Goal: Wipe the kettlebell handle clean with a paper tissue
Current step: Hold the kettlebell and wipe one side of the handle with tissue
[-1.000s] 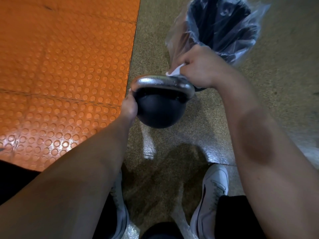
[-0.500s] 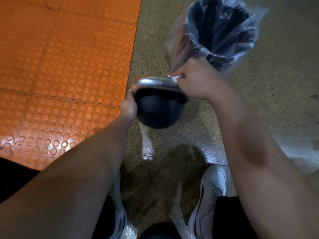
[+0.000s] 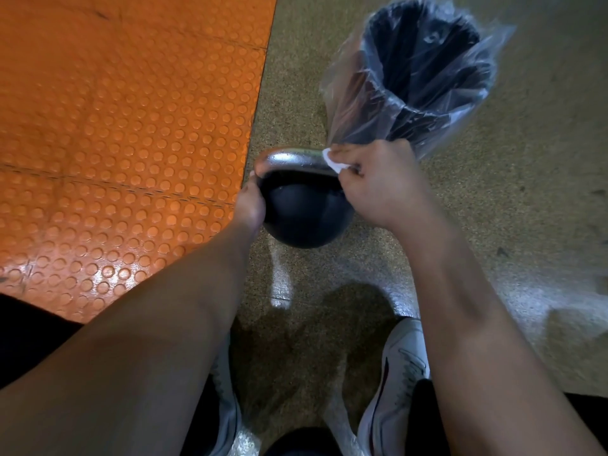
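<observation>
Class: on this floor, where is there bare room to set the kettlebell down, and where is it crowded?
Free: the orange studded mat left of the kettlebell; speckled floor right of the right hand. Crowded: between kettlebell and lined bin, and by the shoes.

Light is moderate and warm, coming from overhead. Glare streaks the metal kettlebell handle (image 3: 289,158) just beside where the right hand (image 3: 378,184) grips the paper tissue (image 3: 330,160), and pale reflections shine on the glossy floor (image 3: 493,225) below the grip. A dark shadow pools between the shoes (image 3: 394,373). Forearms near the lower edge are stretched by wide-angle distortion, and the right wrist is slightly blurred
</observation>
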{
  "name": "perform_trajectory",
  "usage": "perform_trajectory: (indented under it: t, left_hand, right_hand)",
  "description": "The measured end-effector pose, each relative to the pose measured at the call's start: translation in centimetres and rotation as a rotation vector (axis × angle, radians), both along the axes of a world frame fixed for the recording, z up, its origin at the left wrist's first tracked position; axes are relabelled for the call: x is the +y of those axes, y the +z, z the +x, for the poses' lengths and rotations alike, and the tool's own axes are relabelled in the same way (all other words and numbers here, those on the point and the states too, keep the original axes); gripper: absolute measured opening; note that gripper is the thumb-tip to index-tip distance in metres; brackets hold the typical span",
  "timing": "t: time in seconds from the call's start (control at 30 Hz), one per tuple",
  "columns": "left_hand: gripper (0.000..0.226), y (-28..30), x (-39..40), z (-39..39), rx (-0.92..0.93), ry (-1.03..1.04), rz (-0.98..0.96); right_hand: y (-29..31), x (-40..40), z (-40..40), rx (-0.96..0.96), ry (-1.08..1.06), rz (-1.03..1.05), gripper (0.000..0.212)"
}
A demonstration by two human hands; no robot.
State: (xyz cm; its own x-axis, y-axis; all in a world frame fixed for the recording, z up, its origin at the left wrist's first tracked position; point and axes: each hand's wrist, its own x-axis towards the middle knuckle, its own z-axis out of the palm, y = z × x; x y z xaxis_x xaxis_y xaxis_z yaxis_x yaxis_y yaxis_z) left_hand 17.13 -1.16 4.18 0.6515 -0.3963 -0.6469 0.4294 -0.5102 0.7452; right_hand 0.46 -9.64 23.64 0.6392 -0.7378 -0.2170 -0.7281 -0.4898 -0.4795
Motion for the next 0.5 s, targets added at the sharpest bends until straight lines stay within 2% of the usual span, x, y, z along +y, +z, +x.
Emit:
perform_trajectory:
  t: [0.1, 0.3, 0.43, 0.5]
  left_hand:
    - [0.055, 0.1, 0.0, -0.1, 0.008, -0.007, -0.007]
    - [0.057, -0.1, 0.0, 0.1, 0.020, -0.016, -0.008]
    - [0.057, 0.0, 0.0, 0.0, 0.025, -0.018, -0.013]
    - [0.057, 0.0, -0.1, 0.0, 0.028, -0.024, -0.020]
  right_hand:
    - [-0.8, -0.7, 0.0, 0.020, -0.054, -0.014, 0.042]
    - [-1.1, 0.8, -0.2, -0.097, 0.062, -0.083, 0.043]
    - [-1.7, -0.1, -0.8, -0.119, -0.047, -0.094, 0.042]
    - [-1.9, 0.0, -0.4, -0.123, -0.013, -0.121, 0.042]
